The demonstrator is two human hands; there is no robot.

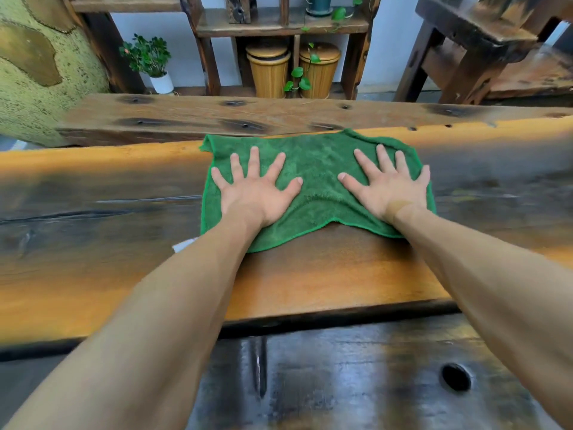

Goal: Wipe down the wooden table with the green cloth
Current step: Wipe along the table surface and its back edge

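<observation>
I saw the green cloth (316,184) lying spread flat on the wooden table (93,259), toward 12 o'clock from me. My left hand (254,193) and right hand (387,187) pressed on it, fingers straight and spread (gripping nothing).

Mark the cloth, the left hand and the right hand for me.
cloth (319,169): head view, bare middle between the hands.
left hand (252,197): head view, back of the hand.
right hand (389,192): head view, back of the hand.
</observation>
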